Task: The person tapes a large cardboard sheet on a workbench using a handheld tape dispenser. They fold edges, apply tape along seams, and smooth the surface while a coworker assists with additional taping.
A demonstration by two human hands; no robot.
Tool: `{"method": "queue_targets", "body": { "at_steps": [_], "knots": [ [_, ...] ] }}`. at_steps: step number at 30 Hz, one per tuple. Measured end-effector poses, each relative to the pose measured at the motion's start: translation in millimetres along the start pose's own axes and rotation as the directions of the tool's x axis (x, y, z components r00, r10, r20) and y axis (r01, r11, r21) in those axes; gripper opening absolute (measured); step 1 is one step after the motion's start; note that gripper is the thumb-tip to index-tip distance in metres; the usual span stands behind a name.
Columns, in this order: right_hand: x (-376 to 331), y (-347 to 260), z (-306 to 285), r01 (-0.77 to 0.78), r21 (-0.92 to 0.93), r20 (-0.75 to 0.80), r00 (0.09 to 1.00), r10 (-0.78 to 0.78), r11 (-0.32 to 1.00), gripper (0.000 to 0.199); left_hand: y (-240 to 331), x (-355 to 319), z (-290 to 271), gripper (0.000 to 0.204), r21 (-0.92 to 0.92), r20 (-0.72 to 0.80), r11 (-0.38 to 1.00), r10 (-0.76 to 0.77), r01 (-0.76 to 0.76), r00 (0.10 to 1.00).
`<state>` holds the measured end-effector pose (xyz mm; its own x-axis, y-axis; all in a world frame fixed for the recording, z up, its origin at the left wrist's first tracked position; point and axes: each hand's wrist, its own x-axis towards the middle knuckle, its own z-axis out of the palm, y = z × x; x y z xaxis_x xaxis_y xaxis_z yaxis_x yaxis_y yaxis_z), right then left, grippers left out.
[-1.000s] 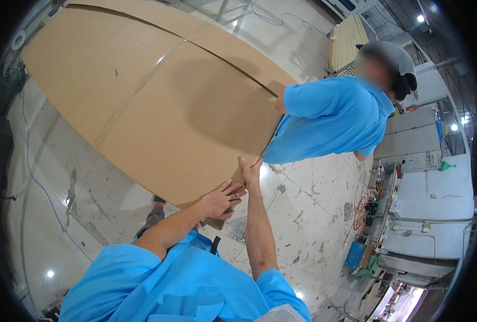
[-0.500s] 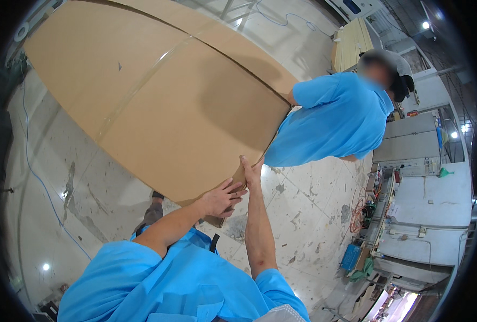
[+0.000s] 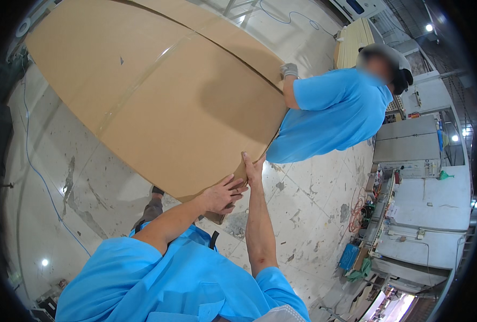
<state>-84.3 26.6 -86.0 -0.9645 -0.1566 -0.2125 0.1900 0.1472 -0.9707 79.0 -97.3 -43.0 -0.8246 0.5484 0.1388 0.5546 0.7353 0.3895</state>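
carton (image 3: pixel 158 107): brown, broad, its near corner toward the person; what carries it is hidden.
left hand (image 3: pixel 223 196): fingers spread over the fold just left of the near corner; whether it grips underneath cannot be told.
right hand (image 3: pixel 253 170): thumb on the top face beside that corner, apparently grasping the end edge.
gloved hand (image 3: pixel 289 70): a co-worker's (image 3: pixel 335 112), at the far corner of the same end.
corner risk: the board could crease or tear if both palms press unevenly.
slip risk: the end could twist if the two people pull out of step.
footing risk: the blue cable (image 3: pixel 37 169) on the floor (image 3: pixel 303 214) beyond the left edge could snag a shoe.
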Motion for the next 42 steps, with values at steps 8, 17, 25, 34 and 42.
{"method": "queue_targets", "body": {
  "at_steps": [8,17,25,34,42],
  "knots": [
    [1.0,0.3,-0.5,0.059,-0.019,0.022,0.998,-0.059,0.998,0.095,-0.1,0.1,-1.4,0.055,-0.004,0.026,1.000,-0.002,0.002,1.000],
    [-0.1,-1.2,0.9,0.034,-0.049,-0.003,0.999,-0.034,0.998,0.097,-0.3,-0.3,1.7,0.053,-0.024,-0.012,1.000,0.002,-0.002,1.000],
    [-0.2,0.2,0.0,0.049,-0.018,0.016,0.999,-0.049,0.999,0.096,0.8,-0.4,-1.1,0.053,-0.011,0.005,1.000,-0.005,0.005,1.000],
    [1.8,4.8,-0.7,0.064,-0.054,0.001,0.998,-0.064,0.996,0.092,0.7,-1.1,1.3,0.052,-0.010,-0.012,1.000,0.002,-0.002,1.000],
    [-2.0,-1.0,-0.3,-0.032,-0.017,-0.010,0.999,0.032,0.999,0.091,0.9,-1.4,0.4,0.052,-0.010,-0.022,1.000,0.007,-0.007,1.000]
  ]
}}
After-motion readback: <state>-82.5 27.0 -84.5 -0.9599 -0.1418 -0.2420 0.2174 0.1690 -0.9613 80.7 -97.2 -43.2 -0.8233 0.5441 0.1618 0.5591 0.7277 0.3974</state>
